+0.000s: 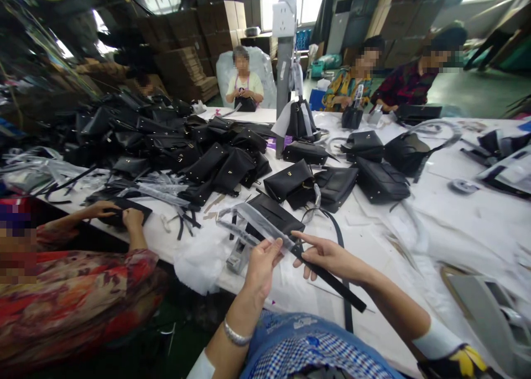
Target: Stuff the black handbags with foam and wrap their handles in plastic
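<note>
My left hand point(262, 263) pinches a black strap between thumb and fingers, where a clear plastic sleeve point(261, 219) covers its far part. My right hand point(327, 255) grips the same black strap point(342, 290) further along, its index finger stretched toward the left hand. The bare end of the strap slants down to the right, below my right wrist. Just beyond my hands a black handbag point(276, 213) lies flat, partly hidden by the sleeved strap. A second dark strap point(341, 232) curves over the table to the right.
A large heap of black bags point(166, 130) covers the table's left and middle. Several more bags point(379, 180) lie ahead to the right. A grey post point(284, 80) with a socket stands beyond. Close on the left, a co-worker's hands point(131, 218) handle a black piece. Other people sit opposite.
</note>
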